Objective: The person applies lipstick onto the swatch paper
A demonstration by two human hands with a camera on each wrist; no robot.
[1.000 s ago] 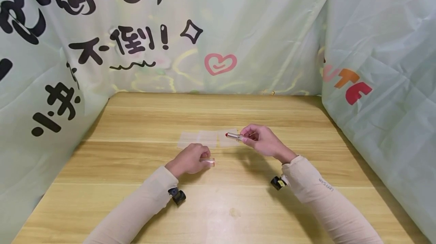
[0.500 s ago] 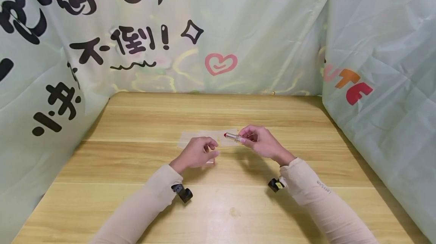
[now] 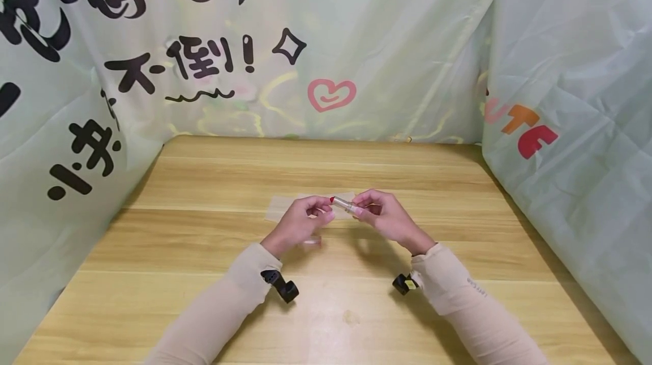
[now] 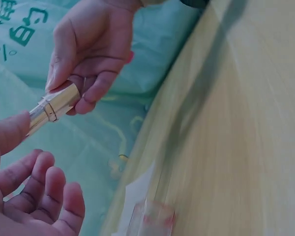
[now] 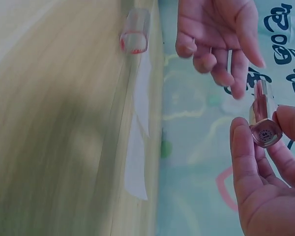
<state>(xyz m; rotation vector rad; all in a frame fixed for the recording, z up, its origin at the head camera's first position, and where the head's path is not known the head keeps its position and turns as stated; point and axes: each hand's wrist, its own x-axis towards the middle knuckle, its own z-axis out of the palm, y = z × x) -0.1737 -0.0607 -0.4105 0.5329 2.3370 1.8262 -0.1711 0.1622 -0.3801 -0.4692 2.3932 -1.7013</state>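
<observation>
A lipstick (image 3: 344,205) with a silvery metallic tube and a red tip is held above the table, tip to the left. My right hand (image 3: 389,217) pinches its base between thumb and fingers; the right wrist view shows the round end of the lipstick (image 5: 264,115). Beside the red tip is my left hand (image 3: 299,222), fingers loosely bent. In the right wrist view this left hand (image 5: 219,37) has a gap between it and the lipstick. A clear lipstick cap (image 4: 151,220) lies on the table, partly hidden below the left hand in the head view.
Thin whitish paper sheets (image 3: 277,206) lie in a row on the wooden table (image 3: 351,320) behind the hands. Pale printed cloth (image 3: 407,42) hangs around the back and sides of the table.
My left hand has let go of the clear cap on the table, then risen right toward the lipstick tip. My right hand keeps its pinch and has shifted slightly left, tilting the lipstick a little.
</observation>
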